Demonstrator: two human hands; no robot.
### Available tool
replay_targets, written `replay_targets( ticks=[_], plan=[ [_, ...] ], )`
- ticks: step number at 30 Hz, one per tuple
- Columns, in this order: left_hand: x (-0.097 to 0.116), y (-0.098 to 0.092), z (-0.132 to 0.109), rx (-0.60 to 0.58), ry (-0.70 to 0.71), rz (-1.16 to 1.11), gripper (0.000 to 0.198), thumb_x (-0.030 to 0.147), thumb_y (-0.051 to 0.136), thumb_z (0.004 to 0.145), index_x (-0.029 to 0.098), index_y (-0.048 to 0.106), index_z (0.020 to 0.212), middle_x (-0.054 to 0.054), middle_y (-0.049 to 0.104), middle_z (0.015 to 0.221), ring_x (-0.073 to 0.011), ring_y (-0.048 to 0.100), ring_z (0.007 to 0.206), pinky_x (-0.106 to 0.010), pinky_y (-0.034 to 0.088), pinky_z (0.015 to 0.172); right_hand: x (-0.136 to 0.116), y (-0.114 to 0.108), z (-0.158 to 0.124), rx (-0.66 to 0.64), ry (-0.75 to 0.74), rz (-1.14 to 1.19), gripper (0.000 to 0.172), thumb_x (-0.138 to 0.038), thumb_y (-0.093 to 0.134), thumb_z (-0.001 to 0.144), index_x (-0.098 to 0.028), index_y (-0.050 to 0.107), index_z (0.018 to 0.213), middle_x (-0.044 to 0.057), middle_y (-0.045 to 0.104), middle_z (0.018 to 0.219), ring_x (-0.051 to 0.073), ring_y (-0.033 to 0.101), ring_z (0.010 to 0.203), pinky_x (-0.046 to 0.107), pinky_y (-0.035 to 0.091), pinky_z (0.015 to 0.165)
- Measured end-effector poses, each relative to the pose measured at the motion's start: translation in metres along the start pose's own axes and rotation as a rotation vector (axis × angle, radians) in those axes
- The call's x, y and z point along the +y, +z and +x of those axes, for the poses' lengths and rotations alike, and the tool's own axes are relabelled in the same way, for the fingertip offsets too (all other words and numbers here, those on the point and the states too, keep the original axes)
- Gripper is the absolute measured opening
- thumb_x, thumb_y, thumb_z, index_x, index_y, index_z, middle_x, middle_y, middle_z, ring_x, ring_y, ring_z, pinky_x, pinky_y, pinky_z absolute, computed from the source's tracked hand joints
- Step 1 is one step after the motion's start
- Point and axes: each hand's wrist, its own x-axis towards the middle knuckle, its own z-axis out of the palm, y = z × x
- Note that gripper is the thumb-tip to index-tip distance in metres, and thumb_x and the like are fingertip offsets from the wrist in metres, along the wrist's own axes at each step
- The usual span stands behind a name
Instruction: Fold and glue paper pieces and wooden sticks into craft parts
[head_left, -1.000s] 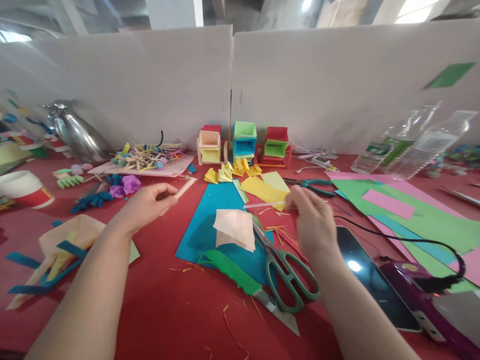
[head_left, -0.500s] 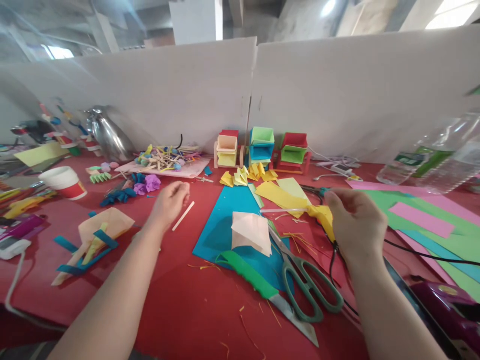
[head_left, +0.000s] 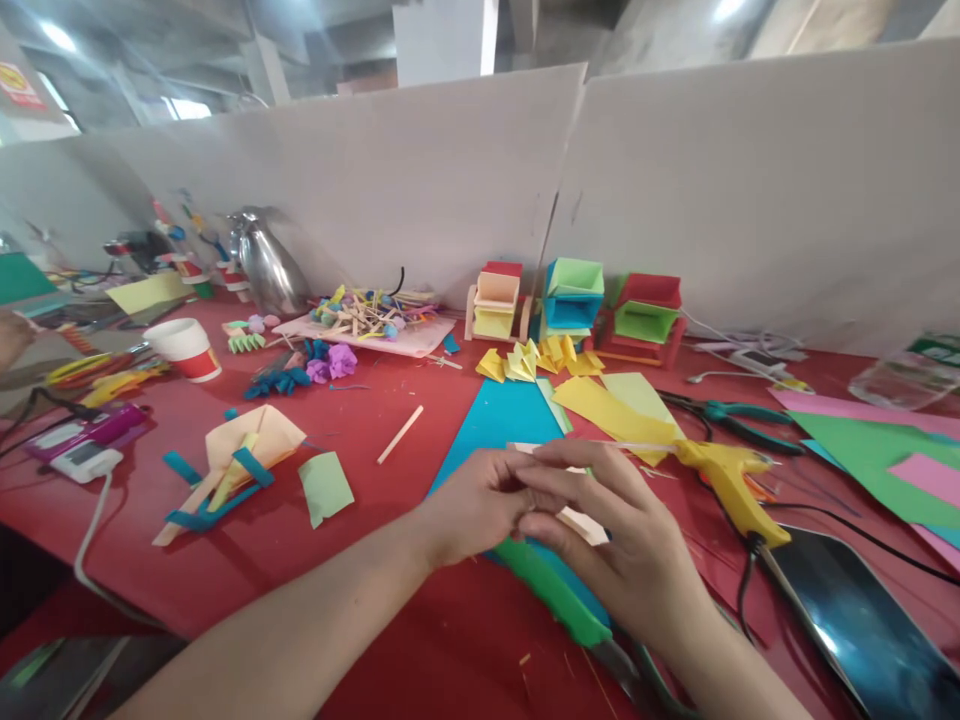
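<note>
My left hand (head_left: 476, 500) and my right hand (head_left: 622, 545) meet over the blue paper sheet (head_left: 499, 420). Both pinch a pale folded paper piece (head_left: 583, 524), which is mostly hidden under the fingers. A yellow glue gun (head_left: 731, 478) lies just right of my right hand, its black cord trailing toward me. To the left of my left hand, a small wooden stick (head_left: 400, 435) rests on the red table (head_left: 360, 560). A green-handled cutter (head_left: 551, 590) lies beneath my hands.
A phone (head_left: 862, 625) lies at the right front and green pliers (head_left: 724, 412) behind the glue gun. Folded paper boxes (head_left: 571, 295) stand at the white partition. A tray of sticks (head_left: 367, 322), a kettle (head_left: 262, 262), a paper cup (head_left: 184, 348) and coloured sheets (head_left: 870, 445) surround them.
My left hand let the wooden stick drop onto the table. My right hand set the glue gun down. Both hands came together on the folded paper, and the view turned left.
</note>
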Motion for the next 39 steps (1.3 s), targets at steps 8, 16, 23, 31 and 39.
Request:
replay_targets(
  ticks=[8, 16, 23, 31, 39],
  plan=[
    [-0.001, -0.009, -0.002, -0.289, -0.043, -0.181, 0.036, 0.046, 0.062, 0.073, 0.016, 0.065, 0.093, -0.001, 0.057, 0.067, -0.0110, 0.053, 0.062, -0.025, 0.042, 0.062, 0.003, -0.009, -0.004, 0.091, 0.262, 0.169, 0.012, -0.023, 0.058, 0.081, -0.026, 0.065, 0.091, 0.000, 0.067, 0.085, 0.014, 0.062, 0.080, 0.024, 0.049, 0.072],
    [0.012, -0.014, -0.006, 0.395, 0.275, 0.474, 0.028, 0.042, 0.052, 0.081, 0.019, 0.060, 0.068, -0.003, 0.060, 0.071, -0.0157, 0.055, 0.073, -0.029, 0.043, 0.077, 0.029, -0.043, -0.005, 0.583, 0.953, -0.041, 0.019, -0.037, 0.058, 0.074, -0.020, 0.065, 0.068, -0.003, 0.051, 0.047, 0.013, 0.049, 0.045, 0.025, 0.039, 0.046],
    [0.002, -0.048, 0.005, 0.535, 0.252, 0.985, 0.044, 0.022, 0.053, 0.077, 0.017, 0.043, 0.120, -0.013, 0.055, 0.118, -0.0229, 0.052, 0.105, -0.041, 0.038, 0.092, 0.063, -0.044, -0.017, 0.290, 0.794, -0.338, 0.028, -0.032, 0.053, 0.070, -0.021, 0.063, 0.094, 0.011, 0.065, 0.091, 0.028, 0.059, 0.083, 0.041, 0.045, 0.066],
    [0.002, -0.053, 0.004, 0.459, 0.259, 0.871, 0.039, 0.033, 0.045, 0.086, 0.019, 0.042, 0.122, -0.010, 0.058, 0.116, -0.0191, 0.057, 0.099, -0.040, 0.041, 0.092, 0.036, -0.027, -0.013, -0.028, 0.419, -0.163, 0.027, -0.042, 0.055, 0.078, -0.022, 0.064, 0.094, 0.008, 0.065, 0.103, 0.025, 0.058, 0.099, 0.042, 0.046, 0.083],
    [-0.010, -0.048, -0.003, -0.003, -0.009, 0.893, 0.089, 0.055, 0.063, 0.066, 0.026, 0.020, 0.139, -0.013, 0.019, 0.148, -0.0301, 0.019, 0.134, -0.047, 0.024, 0.104, 0.026, -0.006, -0.018, -0.336, 0.380, -0.057, 0.030, -0.018, 0.050, 0.078, -0.018, 0.062, 0.105, 0.010, 0.064, 0.110, 0.026, 0.055, 0.106, 0.042, 0.044, 0.087]
  ],
)
